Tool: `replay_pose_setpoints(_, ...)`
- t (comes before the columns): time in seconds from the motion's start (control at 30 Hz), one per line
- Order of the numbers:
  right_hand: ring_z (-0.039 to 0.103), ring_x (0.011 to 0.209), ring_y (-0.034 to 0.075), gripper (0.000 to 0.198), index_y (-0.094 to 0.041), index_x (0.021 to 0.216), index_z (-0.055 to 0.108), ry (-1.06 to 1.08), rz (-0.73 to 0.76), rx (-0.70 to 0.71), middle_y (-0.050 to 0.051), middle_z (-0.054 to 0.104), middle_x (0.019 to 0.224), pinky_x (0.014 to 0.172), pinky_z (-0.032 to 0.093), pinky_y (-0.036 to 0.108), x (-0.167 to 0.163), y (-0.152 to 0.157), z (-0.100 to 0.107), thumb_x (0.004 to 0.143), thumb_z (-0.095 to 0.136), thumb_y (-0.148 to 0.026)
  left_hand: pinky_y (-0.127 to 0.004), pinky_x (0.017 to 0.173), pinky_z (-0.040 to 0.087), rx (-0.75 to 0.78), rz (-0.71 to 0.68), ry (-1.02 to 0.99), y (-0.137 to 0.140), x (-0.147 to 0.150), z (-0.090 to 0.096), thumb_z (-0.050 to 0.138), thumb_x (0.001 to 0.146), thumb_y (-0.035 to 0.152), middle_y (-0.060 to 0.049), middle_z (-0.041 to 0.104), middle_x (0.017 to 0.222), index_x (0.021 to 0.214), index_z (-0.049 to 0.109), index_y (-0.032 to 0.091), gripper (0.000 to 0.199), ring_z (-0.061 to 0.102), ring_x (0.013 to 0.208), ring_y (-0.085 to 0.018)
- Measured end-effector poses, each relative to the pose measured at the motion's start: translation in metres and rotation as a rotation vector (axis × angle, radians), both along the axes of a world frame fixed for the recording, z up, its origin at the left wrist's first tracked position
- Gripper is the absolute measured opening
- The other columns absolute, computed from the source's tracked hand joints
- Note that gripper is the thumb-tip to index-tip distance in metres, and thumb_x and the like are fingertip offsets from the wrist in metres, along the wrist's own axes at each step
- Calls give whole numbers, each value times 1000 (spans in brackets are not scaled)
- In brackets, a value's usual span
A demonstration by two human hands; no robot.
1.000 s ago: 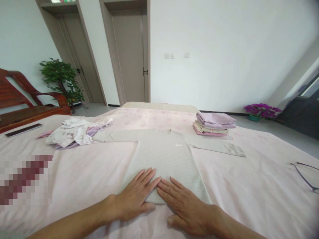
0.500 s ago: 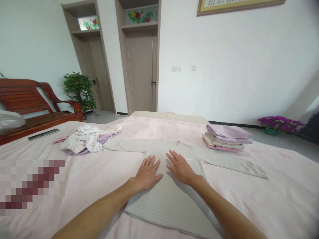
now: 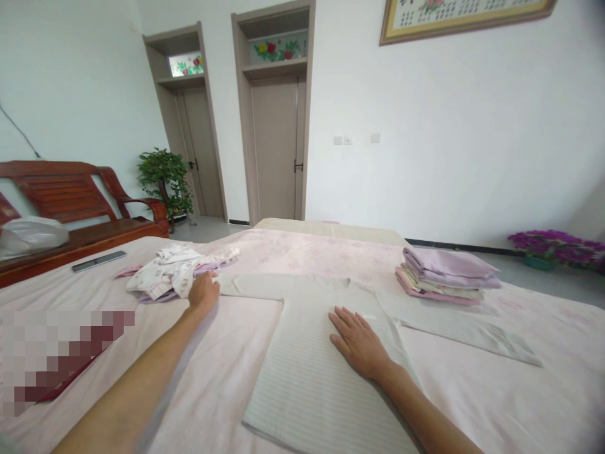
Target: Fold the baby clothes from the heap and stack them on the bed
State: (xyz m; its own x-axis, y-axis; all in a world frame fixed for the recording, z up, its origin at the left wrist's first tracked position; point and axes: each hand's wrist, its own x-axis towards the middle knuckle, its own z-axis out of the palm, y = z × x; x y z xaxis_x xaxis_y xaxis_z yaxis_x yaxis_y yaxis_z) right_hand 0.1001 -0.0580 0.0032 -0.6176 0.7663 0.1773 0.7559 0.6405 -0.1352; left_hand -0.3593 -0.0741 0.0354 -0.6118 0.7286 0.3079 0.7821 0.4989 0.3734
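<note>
A pale grey striped long-sleeved shirt lies spread flat, its neckline facing away from me and both sleeves stretched out sideways. At the end of its left sleeve, my left hand is closed, fingers pinched on the cuff; the exact grip is partly hidden. My right hand rests flat on the shirt's chest, fingers extended and slightly apart. Beside my left hand is a crumpled pile of clothes, white patterned and lilac. Past the right sleeve sits a stack of folded clothes, lilac on top.
The pink bedspread lies under everything. A dark flat phone-like object is at the left edge, near a blurred-out patch. Beyond stand a wooden bench with a plastic bag, a green plant and purple flowers.
My left hand has moved left from the shirt's chest to the left cuff and closed. My right hand stays flat on the shirt. The view has tilted up slightly and shifted left.
</note>
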Motion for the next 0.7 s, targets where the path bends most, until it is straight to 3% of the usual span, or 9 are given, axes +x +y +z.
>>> replay_pose_setpoints(0.1,26,143,24,57,-25,147,39,15,-9,-20,7,34,154,118,16,47,1,-1,2,96,33,-51,-47,81,48,-81,128,-24,6,-26,-4,51,81,24,-22,58,122,115,60,13,36,58,108,-37)
replay_pose_setpoints(0.23,26,143,24,57,-25,146,40,41,-6,-42,6,35,154,118,16,47,1,-2,5,96,35,-51,-45,73,49,-174,189,-62,15,-39,-12,54,80,31,-23,63,113,106,64,11,35,62,99,-38)
replay_pose_setpoints(0.37,27,143,24,57,-25,146,41,50,-4,-50,7,35,154,119,16,46,2,-3,7,96,35,-51,-43,69,48,-211,193,-33,18,-41,-12,55,77,32,-23,64,109,103,67,12,34,62,96,-39)
replay_pose_setpoints(0.47,27,143,24,56,-24,145,42,51,-7,-44,6,36,154,119,16,46,3,-4,7,96,35,-50,-44,74,46,-203,176,51,15,-38,-7,55,77,30,-22,62,113,104,67,14,34,60,101,-39)
replay_pose_setpoints(0.7,28,142,25,55,-23,144,44,64,-11,-44,5,37,153,118,16,46,3,-4,6,96,35,-49,-40,77,42,-165,75,227,3,-28,3,41,88,29,-17,61,112,104,63,16,30,61,92,-32)
